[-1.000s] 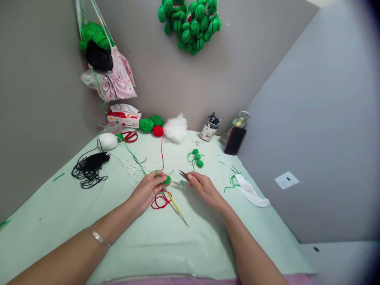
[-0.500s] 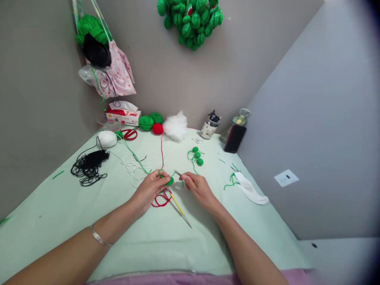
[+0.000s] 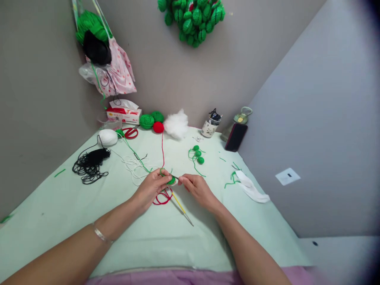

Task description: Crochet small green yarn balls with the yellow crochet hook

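My left hand (image 3: 152, 187) is closed on a small green crochet piece (image 3: 170, 180) at the middle of the pale green table (image 3: 59, 213). A yellow-handled crochet hook (image 3: 181, 207) runs from that piece toward me. My right hand (image 3: 198, 188) is closed around small metal snips whose tips reach the green piece. A loop of red yarn (image 3: 162, 197) lies under my left hand, and its strand runs up to a red yarn ball (image 3: 158, 127). Green yarn trails from the piece to the far left.
Black yarn tangle (image 3: 89, 165), white yarn ball (image 3: 107, 137), red scissors (image 3: 130, 132), tissue box (image 3: 124, 114), green yarn balls (image 3: 151, 119) and white stuffing (image 3: 176, 124) line the back. Three small green crochet balls (image 3: 197, 154), a jar (image 3: 210, 127), a phone (image 3: 235, 137) and a white cloth (image 3: 251, 189) lie to the right.
My right hand has moved left with the snips until their tips reach the green piece in my left hand. My left hand has stayed almost in place.
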Tool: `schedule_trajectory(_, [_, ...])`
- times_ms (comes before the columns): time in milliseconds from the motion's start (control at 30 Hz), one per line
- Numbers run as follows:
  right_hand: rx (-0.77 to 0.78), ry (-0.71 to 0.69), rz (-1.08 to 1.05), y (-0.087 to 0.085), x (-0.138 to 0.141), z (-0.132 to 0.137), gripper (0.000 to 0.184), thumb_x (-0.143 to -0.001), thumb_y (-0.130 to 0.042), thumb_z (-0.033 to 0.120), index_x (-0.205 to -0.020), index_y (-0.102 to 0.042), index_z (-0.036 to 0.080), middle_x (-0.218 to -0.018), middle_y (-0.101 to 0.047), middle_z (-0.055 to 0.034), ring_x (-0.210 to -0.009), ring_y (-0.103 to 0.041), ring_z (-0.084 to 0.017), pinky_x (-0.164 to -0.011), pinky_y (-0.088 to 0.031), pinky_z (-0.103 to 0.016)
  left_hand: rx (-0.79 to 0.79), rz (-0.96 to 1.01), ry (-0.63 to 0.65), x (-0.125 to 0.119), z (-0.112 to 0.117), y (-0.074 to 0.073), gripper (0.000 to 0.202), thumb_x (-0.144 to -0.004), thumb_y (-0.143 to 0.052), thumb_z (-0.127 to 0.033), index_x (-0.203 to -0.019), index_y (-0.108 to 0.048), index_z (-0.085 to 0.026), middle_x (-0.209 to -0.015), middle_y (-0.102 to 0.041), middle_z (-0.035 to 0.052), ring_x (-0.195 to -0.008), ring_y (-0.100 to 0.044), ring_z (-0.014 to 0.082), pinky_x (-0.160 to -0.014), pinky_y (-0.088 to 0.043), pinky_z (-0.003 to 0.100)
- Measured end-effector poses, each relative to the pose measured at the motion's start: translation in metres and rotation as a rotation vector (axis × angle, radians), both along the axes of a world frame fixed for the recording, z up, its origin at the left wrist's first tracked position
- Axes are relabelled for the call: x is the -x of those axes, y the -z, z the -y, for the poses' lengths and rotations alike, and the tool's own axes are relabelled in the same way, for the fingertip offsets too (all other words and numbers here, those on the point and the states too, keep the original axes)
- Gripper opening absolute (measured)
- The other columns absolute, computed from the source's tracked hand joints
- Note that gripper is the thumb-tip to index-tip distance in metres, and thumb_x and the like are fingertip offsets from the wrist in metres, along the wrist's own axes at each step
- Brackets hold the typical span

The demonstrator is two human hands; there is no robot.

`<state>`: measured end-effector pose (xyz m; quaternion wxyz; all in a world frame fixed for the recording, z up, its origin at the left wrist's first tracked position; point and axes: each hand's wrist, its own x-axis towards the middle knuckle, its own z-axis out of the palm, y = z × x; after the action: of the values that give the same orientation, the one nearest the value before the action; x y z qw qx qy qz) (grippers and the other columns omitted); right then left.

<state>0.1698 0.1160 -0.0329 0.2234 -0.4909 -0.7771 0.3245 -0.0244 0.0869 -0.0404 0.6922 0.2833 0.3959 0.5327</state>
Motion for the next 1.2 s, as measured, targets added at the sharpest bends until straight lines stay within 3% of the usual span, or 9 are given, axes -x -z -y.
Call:
schedule_trajectory(100, [-0.092,0.054,0.042,0.004,-0.002,-0.002,0.045,-0.105,-0.040,0.047,-0.091,-0.074,0.019,-0.062,-0.056,0.0015,-0.059,-0.053,-0.016,-0.060,-0.043,-0.027,0.004,0.010,0.002,0.001,0.000,0.001,0.032,-0.067,-0.092,-0.023,-0.077,-0.062,-0.017,-0.075,-0.069,-0.0012,-0.077,-0.069,0.0135,-0.079,-0.053,0.025])
schedule_trajectory(167, [-0.194,0.085,0.068,0.005,-0.004,-0.003,0.037,-0.103,-0.046,0.044,-0.113,-0.071,0.018,-0.089,-0.069,-0.0074,-0.080,-0.064,-0.023,-0.074,-0.050,-0.034,0.003,0.019,-0.005,0.001,-0.001,0.002,0.032,-0.068,-0.091,-0.022,-0.078,-0.062,-0.017,-0.076,-0.067,-0.0024,-0.078,-0.068,0.0125,-0.080,-0.053,0.024])
schedule_trajectory(233, [-0.291,0.075,0.082,0.005,-0.005,-0.002,0.036,-0.098,-0.058,0.034,-0.130,-0.063,0.018,-0.120,-0.066,-0.0159,-0.106,-0.064,-0.029,-0.090,-0.051,-0.041,-0.005,0.029,-0.012,0.002,-0.002,0.003,0.031,-0.067,-0.091,-0.021,-0.079,-0.062,-0.017,-0.077,-0.066,-0.0033,-0.078,-0.068,0.0118,-0.080,-0.053,0.023])
schedule_trajectory(300, [-0.402,-0.045,0.120,0.003,-0.004,0.002,0.037,-0.095,-0.059,0.021,-0.132,-0.062,0.022,-0.130,-0.062,-0.0162,-0.116,-0.061,-0.029,-0.095,-0.050,-0.041,-0.014,0.038,-0.014,0.003,-0.002,0.003,0.030,-0.067,-0.090,-0.021,-0.079,-0.063,-0.017,-0.079,-0.064,-0.0036,-0.078,-0.067,0.0113,-0.080,-0.053,0.023])
schedule_trajectory(467, [-0.666,-0.438,0.239,0.005,0.011,0.017,0.031,-0.099,-0.052,0.011,-0.120,-0.068,0.028,-0.107,-0.067,-0.0065,-0.091,-0.061,-0.020,-0.077,-0.049,-0.031,-0.014,0.046,0.015,0.004,-0.002,0.005,0.027,-0.067,-0.088,-0.020,-0.080,-0.065,-0.017,-0.076,-0.061,-0.0034,-0.071,-0.063,0.0109,-0.068,-0.051,0.022])
schedule_trajectory(667, [-0.766,-0.488,0.156,0.020,0.020,0.020,0.025,-0.099,-0.050,0.007,-0.092,-0.071,0.019,-0.084,-0.067,-0.0068,-0.074,-0.056,-0.018,-0.063,-0.043,-0.029,-0.015,0.061,0.023,0.005,-0.001,0.007,0.025,-0.068,-0.087,-0.019,-0.080,-0.066,-0.016,-0.076,-0.060,-0.0038,-0.070,-0.060,0.0094,-0.067,-0.049,0.020])
schedule_trajectory(767, [-0.667,-0.433,0.005,0.015,0.020,0.021,0.017,-0.101,-0.053,0.014,-0.104,-0.069,0.018,-0.093,-0.071,-0.0089,-0.083,-0.062,-0.018,-0.071,-0.051,-0.029,-0.023,0.068,0.031,0.006,0.000,0.007,0.023,-0.069,-0.086,-0.020,-0.081,-0.067,-0.016,-0.077,-0.060,-0.0034,-0.068,-0.059,0.0090,-0.065,-0.048,0.020])
schedule_trajectory(1000, [0.023,-0.121,-0.492,-0.013,0.015,0.022,0.026,-0.100,-0.057,0.038,-0.098,-0.078,0.022,-0.079,-0.065,-0.0029,-0.079,-0.060,-0.019,-0.079,-0.047,-0.034,-0.089,0.066,0.097,0.004,0.006,-0.003,0.023,-0.082,-0.084,-0.034,-0.084,-0.069,-0.016,-0.087,-0.069,0.0014,-0.088,-0.069,0.0157,-0.093,-0.054,0.030])
schedule_trajectory(1200, [0.132,0.008,-0.612,-0.015,0.016,0.015,0.033,-0.095,-0.061,0.048,-0.084,-0.077,0.021,-0.068,-0.059,0.0004,-0.063,-0.053,-0.015,-0.069,-0.045,-0.033,-0.131,0.066,0.213,0.007,0.008,-0.016,0.025,-0.081,-0.087,-0.035,-0.088,-0.072,-0.018,-0.094,-0.073,0.0021,-0.087,-0.070,0.0146,-0.091,-0.054,0.028])
